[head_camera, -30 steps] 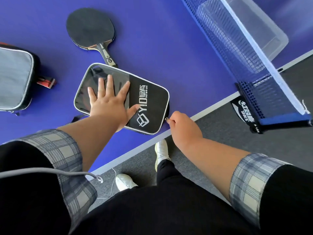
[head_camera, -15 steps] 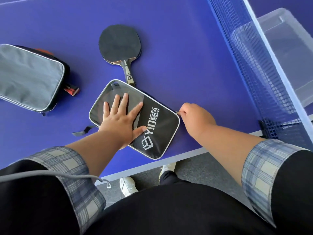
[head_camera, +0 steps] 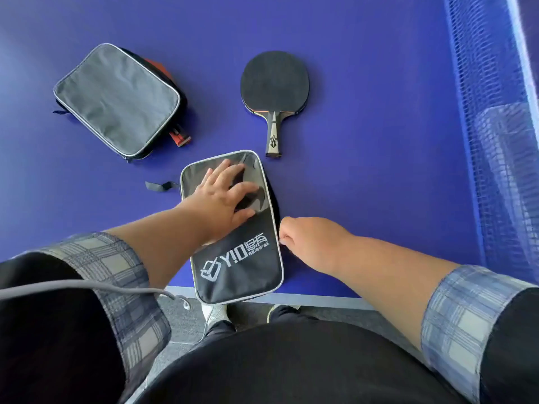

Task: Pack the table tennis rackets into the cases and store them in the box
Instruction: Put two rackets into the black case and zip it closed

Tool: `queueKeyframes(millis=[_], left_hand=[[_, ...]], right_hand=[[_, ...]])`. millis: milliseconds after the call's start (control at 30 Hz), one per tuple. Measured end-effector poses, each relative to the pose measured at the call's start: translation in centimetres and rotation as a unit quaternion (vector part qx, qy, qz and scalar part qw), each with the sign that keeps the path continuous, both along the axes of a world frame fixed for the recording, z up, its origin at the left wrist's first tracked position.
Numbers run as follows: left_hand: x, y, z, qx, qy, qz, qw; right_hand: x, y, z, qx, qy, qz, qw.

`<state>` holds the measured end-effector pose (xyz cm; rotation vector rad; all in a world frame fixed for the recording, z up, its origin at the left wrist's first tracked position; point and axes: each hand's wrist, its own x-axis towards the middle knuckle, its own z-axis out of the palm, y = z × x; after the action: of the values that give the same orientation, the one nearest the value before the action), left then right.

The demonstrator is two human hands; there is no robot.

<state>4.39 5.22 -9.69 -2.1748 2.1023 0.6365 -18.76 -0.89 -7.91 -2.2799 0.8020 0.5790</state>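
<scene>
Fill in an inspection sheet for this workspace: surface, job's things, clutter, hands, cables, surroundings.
Surface: blue table, flat.
Job's things: printed case by the near edge; grey case, red handle sticking out; racket bare on the table; box blurred behind the net.
Clutter: nothing seen.
Hands: left hand presses flat on the printed case; right hand pinches the zip pull at its right edge.
Cables: grey cable across the left sleeve.
Surroundings: net at right; grey floor and shoes below.
</scene>
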Motion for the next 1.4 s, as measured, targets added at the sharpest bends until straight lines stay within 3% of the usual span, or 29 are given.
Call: queueKeyframes(millis=[67,100,333,667,900,1100,1200,1267,1333,1400], left_hand=[[-1.4,-0.4,-0.6,0.006,0.004,0.163,0.987],[-1.9,-0.5,-1.1,0.014,-0.018,0.188,0.982],[-1.9,0.8,-2.3,-0.040,-0.032,0.156,0.986],[-1.5,0.8,-2.0,-0.034,-0.015,0.149,0.988],[-0.7,-3.1,0.1,-0.085,0.014,0.192,0.978],[0.6,-9.7,1.0,0.051,-0.007,0.087,0.995],[0.9,-11.2,1.1,0.104,-0.009,0.017,0.994],[1.6,-11.4,1.2,0.088,0.014,-0.026,0.996],[2.2,-12.0,1.5,0.088,0.009,-0.074,0.993],[2.1,-12.1,1.7,0.105,-0.023,-0.099,0.989]], right_hand=[[0.6,1.2,-0.6,0.011,-0.010,0.011,1.000],[0.9,1.4,-0.9,0.011,-0.012,0.018,1.000],[2.7,-2.3,-1.2,-0.082,-0.016,-0.023,0.996],[9.1,-8.5,-0.7,-0.158,-0.031,-0.114,0.980],[9.7,-7.7,-0.9,-0.038,-0.111,-0.299,0.947],[10.8,-6.6,-0.9,-0.005,-0.137,-0.411,0.901],[11.2,-5.6,-1.2,0.018,-0.152,-0.519,0.841],[11.8,-4.3,-1.0,-0.011,-0.164,-0.569,0.806],[13.1,-1.9,-0.6,-0.103,-0.177,-0.555,0.806],[15.4,1.7,-0.8,-0.167,-0.165,-0.503,0.831]])
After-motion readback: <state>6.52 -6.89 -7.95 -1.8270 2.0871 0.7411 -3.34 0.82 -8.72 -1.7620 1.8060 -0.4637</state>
